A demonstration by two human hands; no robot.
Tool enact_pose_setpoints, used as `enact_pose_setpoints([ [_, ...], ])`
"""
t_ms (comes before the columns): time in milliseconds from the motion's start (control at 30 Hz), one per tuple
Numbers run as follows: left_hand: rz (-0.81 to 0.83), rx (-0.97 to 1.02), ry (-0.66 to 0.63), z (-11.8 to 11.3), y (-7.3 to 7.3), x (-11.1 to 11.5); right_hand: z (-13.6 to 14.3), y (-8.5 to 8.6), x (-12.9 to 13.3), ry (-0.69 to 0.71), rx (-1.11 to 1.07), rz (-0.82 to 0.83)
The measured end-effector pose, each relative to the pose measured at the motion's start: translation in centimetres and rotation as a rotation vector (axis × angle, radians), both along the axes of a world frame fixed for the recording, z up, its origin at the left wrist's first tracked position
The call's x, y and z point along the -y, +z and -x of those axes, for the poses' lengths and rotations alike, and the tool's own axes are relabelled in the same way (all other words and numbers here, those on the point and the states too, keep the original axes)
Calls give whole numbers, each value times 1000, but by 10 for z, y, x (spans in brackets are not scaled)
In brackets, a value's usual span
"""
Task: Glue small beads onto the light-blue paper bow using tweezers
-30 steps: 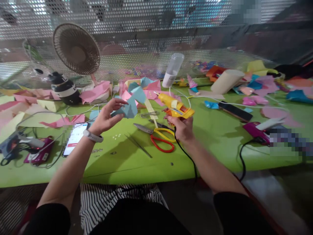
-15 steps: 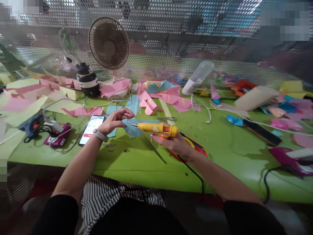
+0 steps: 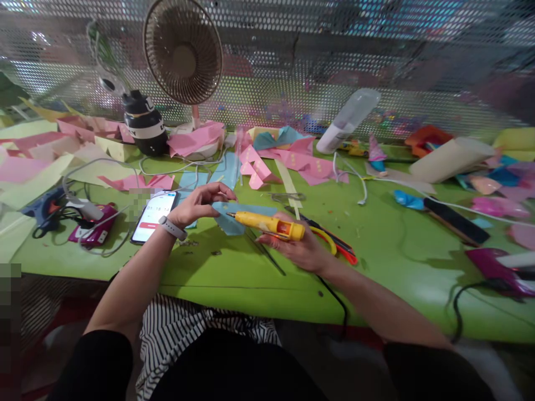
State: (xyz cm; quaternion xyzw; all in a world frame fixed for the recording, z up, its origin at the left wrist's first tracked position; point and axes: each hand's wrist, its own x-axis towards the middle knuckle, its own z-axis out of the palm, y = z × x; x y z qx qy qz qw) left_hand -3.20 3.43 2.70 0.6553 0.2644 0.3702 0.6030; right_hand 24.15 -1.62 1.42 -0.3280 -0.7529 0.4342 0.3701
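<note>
The phone (image 3: 155, 217) lies at nine o'clock of the left hand (image 3: 203, 204), whose thumb and fingers pinch the blue paper (image 3: 229, 225) at its nine o'clock end. The glue gun (image 3: 271, 224) points to nine o'clock, tip over the paper, contact unclear; the right hand (image 3: 300, 250) is wrapped around it, scissors (image 3: 332, 240) at two o'clock.

The right hand (image 3: 304, 250) partly hides the scissors (image 3: 332, 241), and the right edge crops a purple box (image 3: 487, 269).
</note>
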Motion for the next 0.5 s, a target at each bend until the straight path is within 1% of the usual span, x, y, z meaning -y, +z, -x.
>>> enact_pose_setpoints([
  [133, -2, -8, 4, -2, 2, 3, -1, -1, 2, -12, 28, -5],
  [367, -11, -12, 0, -2, 2, 2, -2, 5, 4, -38, 74, -68],
  [500, -16, -10, 8, -3, 4, 2, -1, 9, 5, -25, 94, -59],
])
